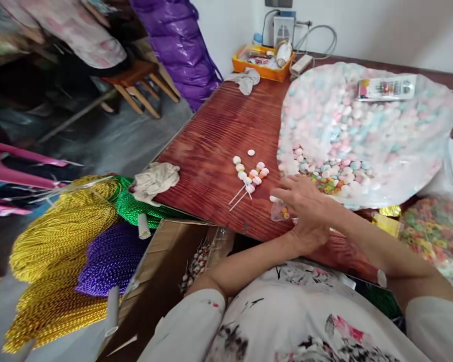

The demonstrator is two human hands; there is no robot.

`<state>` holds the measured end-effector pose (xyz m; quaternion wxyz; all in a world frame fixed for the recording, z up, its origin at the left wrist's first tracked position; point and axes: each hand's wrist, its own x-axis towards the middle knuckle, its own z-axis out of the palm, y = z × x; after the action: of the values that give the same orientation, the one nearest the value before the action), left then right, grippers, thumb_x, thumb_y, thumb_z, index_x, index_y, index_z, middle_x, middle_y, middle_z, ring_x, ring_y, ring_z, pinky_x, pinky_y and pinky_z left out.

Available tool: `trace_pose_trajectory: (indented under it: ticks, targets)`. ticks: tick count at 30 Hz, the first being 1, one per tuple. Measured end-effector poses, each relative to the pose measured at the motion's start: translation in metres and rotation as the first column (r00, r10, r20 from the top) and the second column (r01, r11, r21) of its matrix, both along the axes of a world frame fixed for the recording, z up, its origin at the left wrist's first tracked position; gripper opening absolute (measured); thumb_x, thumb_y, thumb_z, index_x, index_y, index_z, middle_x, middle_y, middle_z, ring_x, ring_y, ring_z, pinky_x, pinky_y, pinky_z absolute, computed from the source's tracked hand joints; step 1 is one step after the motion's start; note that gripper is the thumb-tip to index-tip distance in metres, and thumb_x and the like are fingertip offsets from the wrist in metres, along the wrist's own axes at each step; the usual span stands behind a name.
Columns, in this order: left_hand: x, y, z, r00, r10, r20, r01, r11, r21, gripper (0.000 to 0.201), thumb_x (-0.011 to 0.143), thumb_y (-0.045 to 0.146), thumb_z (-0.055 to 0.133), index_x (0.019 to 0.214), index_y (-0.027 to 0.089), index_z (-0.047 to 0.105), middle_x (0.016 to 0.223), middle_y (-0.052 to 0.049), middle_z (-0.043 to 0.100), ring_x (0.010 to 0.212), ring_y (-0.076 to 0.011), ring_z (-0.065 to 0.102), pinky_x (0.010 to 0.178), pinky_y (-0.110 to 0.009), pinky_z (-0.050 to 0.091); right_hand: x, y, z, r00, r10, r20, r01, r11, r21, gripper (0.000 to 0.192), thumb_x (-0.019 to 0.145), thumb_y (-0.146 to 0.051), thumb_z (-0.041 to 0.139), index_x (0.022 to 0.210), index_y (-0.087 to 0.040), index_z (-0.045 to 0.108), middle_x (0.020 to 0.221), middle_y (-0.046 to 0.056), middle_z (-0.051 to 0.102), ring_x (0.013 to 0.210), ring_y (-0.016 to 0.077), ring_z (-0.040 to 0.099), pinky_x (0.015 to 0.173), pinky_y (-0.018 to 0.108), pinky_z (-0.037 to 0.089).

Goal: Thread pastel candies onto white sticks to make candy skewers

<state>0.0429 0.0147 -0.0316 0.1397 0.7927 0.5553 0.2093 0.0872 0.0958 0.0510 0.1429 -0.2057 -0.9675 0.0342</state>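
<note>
Two sticks threaded with pastel sweets (250, 180) lie side by side on the red-brown tabletop (211, 136), their bare ends pointing toward the person, with one loose white sweet (251, 152) just beyond them. Near them to the right, both hands meet at the tabletop's front edge. The right hand (300, 198) lies uppermost, palm down, fingers loosely spread and reaching left over a small clear bag (281, 211) with a few coloured pieces in it; whether the fingers actually pinch anything cannot be told. The left hand (305, 236) is mostly hidden beneath the right one, so how far it is open, or what it holds, does not show. Just beyond the hands sprawls a big clear bag of pastel sweets (366, 130), its mouth spilling pink, white and blue pieces beside a patch of brighter ring-shaped ones (326, 183). At the far end stands an orange tray (262, 68). Off the tabletop's left edge lie a crumpled cloth (154, 180) and bundles of gold (64, 226), green (136, 206) and purple cord (111, 259).
</note>
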Motion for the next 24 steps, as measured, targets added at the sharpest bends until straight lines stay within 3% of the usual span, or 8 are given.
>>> trace_pose_trajectory:
  ticks: [2,5,6,10,14,18,21,24]
  targets:
    - [-0.005,0.001,-0.001,0.975,-0.204,-0.089,0.21,0.976,0.064,0.039,0.098,0.022,0.043,0.071,0.019,0.071,0.071,-0.004,0.065,0.077,-0.0181,0.059,0.066,-0.029,0.052,-0.047,0.03,-0.004,0.984,0.072,0.16,-0.079,0.996,0.033,0.025,0.095,-0.011,0.052,0.109,-0.02,0.071,0.099,0.011,0.067,0.087,0.0219,0.057,0.071,0.033,0.037]
    - [-0.013,-0.002,-0.007,0.84,-0.507,-0.193,0.534,0.835,0.131,0.026,0.094,0.015,0.05,0.079,0.016,0.071,0.079,-0.009,0.069,0.081,-0.0203,0.061,0.065,-0.032,0.048,-0.103,0.056,-0.017,0.928,0.203,0.312,-0.247,0.963,0.109,0.023,0.098,-0.015,0.051,0.105,-0.019,0.072,0.104,0.013,0.066,0.097,0.0256,0.056,0.078,0.037,0.04]
    - [-0.014,-0.005,-0.009,0.826,-0.517,-0.223,0.552,0.823,0.133,0.025,0.094,0.014,0.049,0.082,0.015,0.07,0.081,-0.01,0.069,0.08,-0.0202,0.061,0.064,-0.032,0.047,-0.116,0.06,-0.022,0.905,0.238,0.354,-0.302,0.943,0.138,0.022,0.098,-0.016,0.051,0.1,-0.018,0.073,0.105,0.013,0.066,0.101,0.0268,0.055,0.081,0.04,0.041]
    - [-0.01,-0.012,-0.015,0.896,-0.4,-0.191,0.418,0.906,0.065,0.025,0.097,0.015,0.045,0.091,0.013,0.069,0.09,-0.01,0.069,0.086,-0.0213,0.062,0.065,-0.033,0.045,-0.14,0.058,-0.03,0.845,0.278,0.458,-0.41,0.885,0.219,0.024,0.095,-0.012,0.053,0.081,-0.018,0.072,0.098,0.009,0.067,0.102,0.0266,0.055,0.092,0.048,0.043]
    - [-0.005,-0.005,-0.009,0.926,-0.359,-0.112,0.356,0.933,-0.054,0.025,0.095,0.016,0.045,0.092,0.013,0.07,0.099,-0.016,0.069,0.1,-0.0284,0.062,0.074,-0.042,0.049,-0.14,0.061,-0.028,0.878,0.28,0.388,-0.379,0.902,0.208,0.021,0.093,-0.01,0.056,0.08,-0.018,0.071,0.099,0.009,0.067,0.101,0.0262,0.056,0.094,0.049,0.041]
    - [-0.01,0.005,-0.006,0.926,-0.372,-0.069,0.366,0.927,-0.085,0.023,0.091,0.014,0.049,0.097,0.01,0.07,0.102,-0.019,0.068,0.105,-0.032,0.061,0.082,-0.047,0.05,-0.133,0.079,-0.013,0.927,0.249,0.281,-0.293,0.948,0.127,0.017,0.099,-0.018,0.052,0.096,-0.016,0.068,0.101,0.009,0.066,0.097,0.0255,0.06,0.089,0.048,0.043]
    - [-0.018,0.007,-0.006,0.928,-0.37,-0.048,0.368,0.928,-0.053,0.021,0.089,0.009,0.05,0.096,0.01,0.07,0.101,-0.017,0.068,0.106,-0.0303,0.061,0.084,-0.045,0.051,-0.102,0.084,0.015,0.993,0.111,-0.04,-0.109,0.993,0.041,0.027,0.106,-0.025,0.04,0.105,-0.014,0.064,0.098,0.007,0.065,0.095,0.0211,0.063,0.088,0.043,0.046]
    - [-0.025,0.007,-0.006,0.927,-0.369,-0.058,0.365,0.928,-0.072,0.021,0.088,0.006,0.05,0.093,0.012,0.069,0.097,-0.015,0.067,0.099,-0.0279,0.062,0.081,-0.042,0.052,-0.037,0.054,0.056,0.915,-0.072,-0.396,0.031,0.993,-0.11,0.037,0.109,-0.034,0.033,0.102,-0.016,0.065,0.093,0.003,0.065,0.089,0.0149,0.065,0.082,0.034,0.051]
